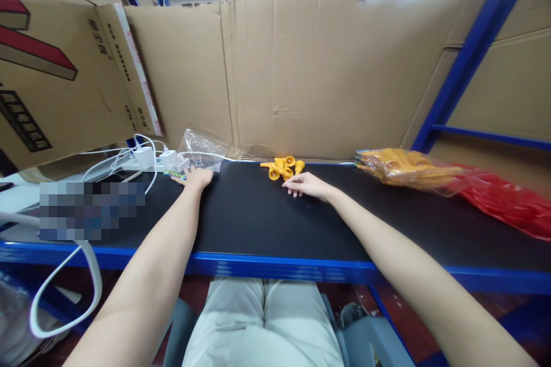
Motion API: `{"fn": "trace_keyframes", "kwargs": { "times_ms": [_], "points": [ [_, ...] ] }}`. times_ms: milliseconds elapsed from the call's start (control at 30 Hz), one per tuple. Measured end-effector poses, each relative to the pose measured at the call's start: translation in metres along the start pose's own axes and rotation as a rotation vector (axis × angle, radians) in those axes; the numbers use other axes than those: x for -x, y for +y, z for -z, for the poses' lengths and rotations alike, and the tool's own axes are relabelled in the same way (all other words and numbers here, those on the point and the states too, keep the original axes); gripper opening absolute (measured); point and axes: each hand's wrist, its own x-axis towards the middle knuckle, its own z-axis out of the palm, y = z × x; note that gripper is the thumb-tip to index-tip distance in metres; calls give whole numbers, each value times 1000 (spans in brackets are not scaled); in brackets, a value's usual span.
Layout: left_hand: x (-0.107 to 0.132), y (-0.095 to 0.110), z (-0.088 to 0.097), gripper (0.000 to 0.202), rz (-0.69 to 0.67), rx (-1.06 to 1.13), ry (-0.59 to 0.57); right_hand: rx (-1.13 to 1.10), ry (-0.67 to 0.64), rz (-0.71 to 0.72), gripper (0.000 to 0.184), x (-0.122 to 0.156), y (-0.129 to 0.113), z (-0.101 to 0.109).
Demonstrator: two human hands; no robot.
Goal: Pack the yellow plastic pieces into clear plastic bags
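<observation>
My left hand (196,176) rests at the back left of the black tabletop, fingers stretched out over a small colourful label (174,175). A crumpled clear plastic bag (202,146) lies just behind it. Near the middle, several yellow plastic pieces with round cup-like ends (282,167) sit in a small heap by the cardboard wall. Right in front of that heap is my right hand (307,184), its fingers loosely bent and slightly apart, with nothing visible in them. Whether its fingertips touch the nearest piece is unclear.
On the right lie a clear bag of yellow pieces (404,166) and a red plastic bag (508,206). White chargers (144,156) and cables crowd the left. A large carton (86,63) leans in there. Cardboard (318,80) closes the back; a blue rail (279,265) edges the table.
</observation>
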Motion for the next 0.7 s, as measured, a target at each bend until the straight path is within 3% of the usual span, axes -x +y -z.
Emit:
{"fn": "trace_keyframes", "kwargs": {
  "times_ms": [100, 233, 400, 533, 700],
  "points": [
    [-2, 3, 1, 61, 80, -71, -83, 4, -8, -4, 26, 0, -1, 0],
    [4, 10, 4, 73, 75, -164, -134, 13, -23, -4, 27, -1, 1, 0],
    [10, 16, 5, 67, 64, -272, -159, 25, -32, 10, 25, -4, 4, 1],
    [11, 19, 3, 60, -23, -292, -92, 6, -15, 6, 20, -3, 3, 0],
    [11, 19, 0, 46, -141, -256, -62, -149, 145, 16, 18, -3, -3, 5]
  ]
}}
